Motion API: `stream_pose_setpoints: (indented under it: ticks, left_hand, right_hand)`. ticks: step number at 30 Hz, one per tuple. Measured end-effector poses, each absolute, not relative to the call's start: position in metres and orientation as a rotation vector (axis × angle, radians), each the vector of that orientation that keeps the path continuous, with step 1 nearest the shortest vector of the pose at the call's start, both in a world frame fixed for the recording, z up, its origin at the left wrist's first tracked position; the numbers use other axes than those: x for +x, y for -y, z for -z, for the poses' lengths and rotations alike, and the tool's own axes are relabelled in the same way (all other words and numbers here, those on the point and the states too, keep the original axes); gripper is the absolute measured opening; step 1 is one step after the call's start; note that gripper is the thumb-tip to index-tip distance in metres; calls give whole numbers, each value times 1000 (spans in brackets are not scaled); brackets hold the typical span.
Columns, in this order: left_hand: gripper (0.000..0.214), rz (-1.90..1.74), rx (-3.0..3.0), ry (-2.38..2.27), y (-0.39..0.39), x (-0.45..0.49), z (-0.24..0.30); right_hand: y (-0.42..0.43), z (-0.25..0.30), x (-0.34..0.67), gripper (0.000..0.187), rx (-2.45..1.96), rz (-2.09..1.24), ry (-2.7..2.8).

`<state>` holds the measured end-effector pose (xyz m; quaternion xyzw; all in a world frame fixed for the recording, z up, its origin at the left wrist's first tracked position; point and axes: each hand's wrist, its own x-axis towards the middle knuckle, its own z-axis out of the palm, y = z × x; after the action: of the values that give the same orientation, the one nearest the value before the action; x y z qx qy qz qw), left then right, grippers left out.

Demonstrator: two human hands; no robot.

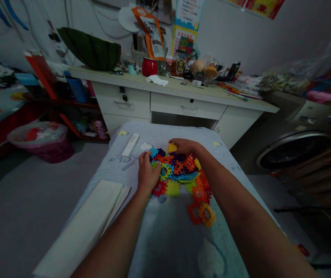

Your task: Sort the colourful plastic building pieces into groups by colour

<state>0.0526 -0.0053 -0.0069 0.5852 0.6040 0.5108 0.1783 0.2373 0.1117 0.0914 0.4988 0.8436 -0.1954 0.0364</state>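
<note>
A pile of colourful interlocking plastic tiles (pixel 178 166) with toothed edges lies on a cloth-covered table. My left hand (pixel 148 173) is at the pile's left side, its thumb and fingers closed around a green tile (pixel 154 165). Just beyond its fingertips sits a blue tile (pixel 153 153). At the far side of the pile, my right hand (pixel 184 146) pinches a yellow tile (pixel 172 147) between thumb and fingers. An orange-yellow open-frame tile (pixel 207 215) and a red one lie nearest to me, under my right forearm's inner side.
A white narrow box (pixel 130 145) and a folded white board (pixel 96 210) lie on the table's left. Beyond stands a cluttered white cabinet (pixel 130 101). A washing machine (pixel 287 131) is at the right; a pink waste basket (pixel 45 144) stands on the floor at left.
</note>
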Motion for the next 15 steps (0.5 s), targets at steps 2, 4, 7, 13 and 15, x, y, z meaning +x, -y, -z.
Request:
stream_pose_setpoints:
  ticks: [2,4,7,13,15]
  left_hand:
    - [49,-1446,1651,-1694,5,52,7]
    - [50,-1458,1649,-1672,4,52,7]
    - [50,-1507,1634,-1639,5,53,5]
    - [49,-1603,1572,-1681,11,55,-5]
    - [49,-1597,1571,-1726,12,55,-6]
  right_hand:
    - [-96,-105,247,73,1488,669,-2641]
    - [-80,-116,260,75,1407,837,-2659]
    - [-65,-122,284,73,1358,1189,-2715]
    - [-81,-85,332,49,2441,1148,-2595]
    - [-89,-67,341,54,2728,969,-2314]
